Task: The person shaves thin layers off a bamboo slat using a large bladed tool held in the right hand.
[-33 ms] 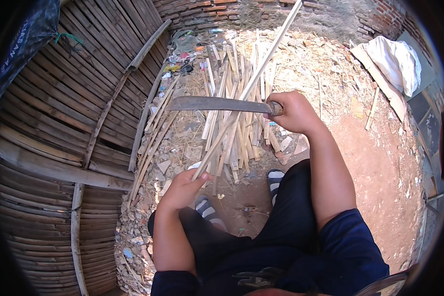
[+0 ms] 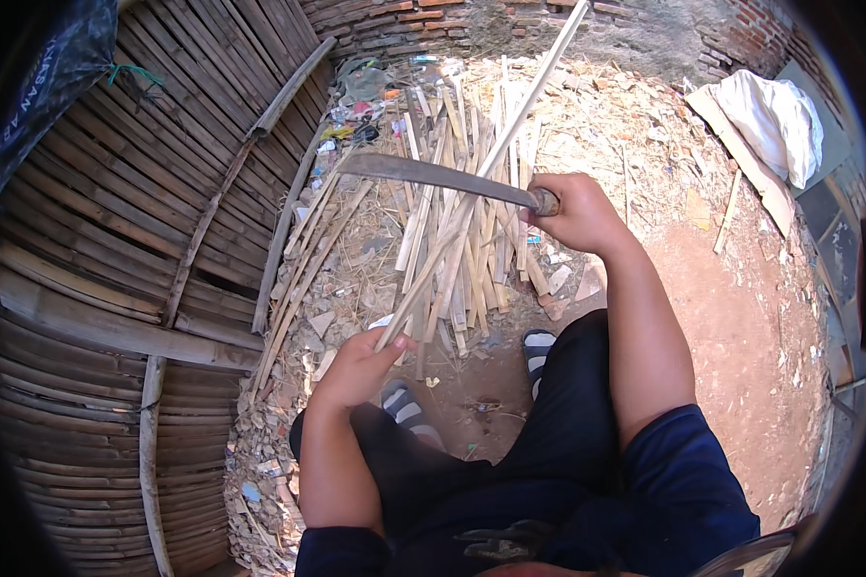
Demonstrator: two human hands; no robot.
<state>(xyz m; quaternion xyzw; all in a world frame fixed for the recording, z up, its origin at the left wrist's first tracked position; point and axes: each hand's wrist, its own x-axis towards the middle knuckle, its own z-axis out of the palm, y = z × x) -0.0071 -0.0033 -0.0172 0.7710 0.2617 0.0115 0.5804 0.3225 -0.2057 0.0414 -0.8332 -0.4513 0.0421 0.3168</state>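
I'm looking down on bare reddish dirt ground (image 2: 741, 317) strewn with chips and shavings, closed in by a woven bamboo wall (image 2: 115, 240) from 7 to 11 o'clock and a brick wall (image 2: 404, 19) at 12. A white cloth (image 2: 775, 120) lies on a board at 2 o'clock.

My left hand (image 2: 356, 370) is clenched round the near end of a long split bamboo strip (image 2: 481, 197), which slants away from me toward 1 o'clock, its far end raised near the brick wall. My right hand (image 2: 573, 213) is wrapped tight on the handle of a machete (image 2: 433, 176); its dark blade points toward 9 o'clock and crosses the strip about midway, and I cannot tell whether the edge touches it. Under both lies a pile of cut bamboo slats (image 2: 457, 260), fanned out between 11 and 12 o'clock. My striped sandals (image 2: 539, 348) show just beyond my knees.

I judge the strip to be light and stiff along its length, yet springy at the free end, with splintery edges; the near end, where my left hand has it, looks the safest hold, well away from the blade. The machete looks blade-heavy, so I'd hold it only by the handle.
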